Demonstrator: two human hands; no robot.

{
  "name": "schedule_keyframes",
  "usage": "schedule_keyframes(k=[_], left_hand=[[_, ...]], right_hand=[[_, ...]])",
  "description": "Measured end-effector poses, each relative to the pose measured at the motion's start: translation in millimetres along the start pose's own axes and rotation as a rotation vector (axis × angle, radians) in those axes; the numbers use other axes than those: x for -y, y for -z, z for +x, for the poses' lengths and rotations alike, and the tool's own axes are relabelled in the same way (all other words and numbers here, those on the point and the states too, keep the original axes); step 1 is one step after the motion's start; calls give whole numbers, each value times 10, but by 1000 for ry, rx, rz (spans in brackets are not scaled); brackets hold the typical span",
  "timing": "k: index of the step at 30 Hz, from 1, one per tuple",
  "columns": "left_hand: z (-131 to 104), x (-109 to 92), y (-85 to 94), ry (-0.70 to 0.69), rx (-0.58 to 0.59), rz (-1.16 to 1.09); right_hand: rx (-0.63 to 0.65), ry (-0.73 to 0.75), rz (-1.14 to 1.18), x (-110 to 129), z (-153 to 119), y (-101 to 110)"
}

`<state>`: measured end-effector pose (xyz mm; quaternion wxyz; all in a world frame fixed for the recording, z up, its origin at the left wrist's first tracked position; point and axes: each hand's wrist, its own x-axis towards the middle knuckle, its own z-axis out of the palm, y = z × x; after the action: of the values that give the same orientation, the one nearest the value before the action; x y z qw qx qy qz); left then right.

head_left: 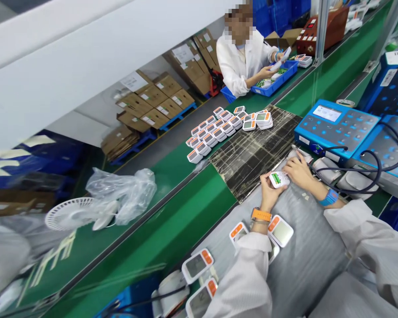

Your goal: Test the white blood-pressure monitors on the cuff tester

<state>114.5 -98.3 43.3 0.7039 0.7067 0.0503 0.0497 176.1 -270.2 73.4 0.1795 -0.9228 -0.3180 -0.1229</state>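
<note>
My left hand (270, 191), with an orange strap at its wrist, is closed around a small white device (279, 179) whose open back shows green batteries. Just right of the device, my right hand (296, 170), with a blue wristband, rests near a pale cuff or tube at the mat's upper edge; its fingers are partly spread and hold nothing that I can make out. White monitors with orange buttons lie around my left forearm on the grey mat (315, 234), one of them (281, 230) right beside the wrist.
A blue tester (338, 126) with black cables stands at the right. Rows of white monitors (210, 132) sit across the green bench. Opposite, a person in white handles a device over a blue tray (275, 86). A white fan (73, 214) lies at the left.
</note>
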Motion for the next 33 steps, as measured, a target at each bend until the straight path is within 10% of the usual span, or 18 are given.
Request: schedule_keyframes(k=[33], left_hand=[[15, -46, -113, -59, -5, 68]], right_hand=[[-37, 195, 212, -206, -179, 55]])
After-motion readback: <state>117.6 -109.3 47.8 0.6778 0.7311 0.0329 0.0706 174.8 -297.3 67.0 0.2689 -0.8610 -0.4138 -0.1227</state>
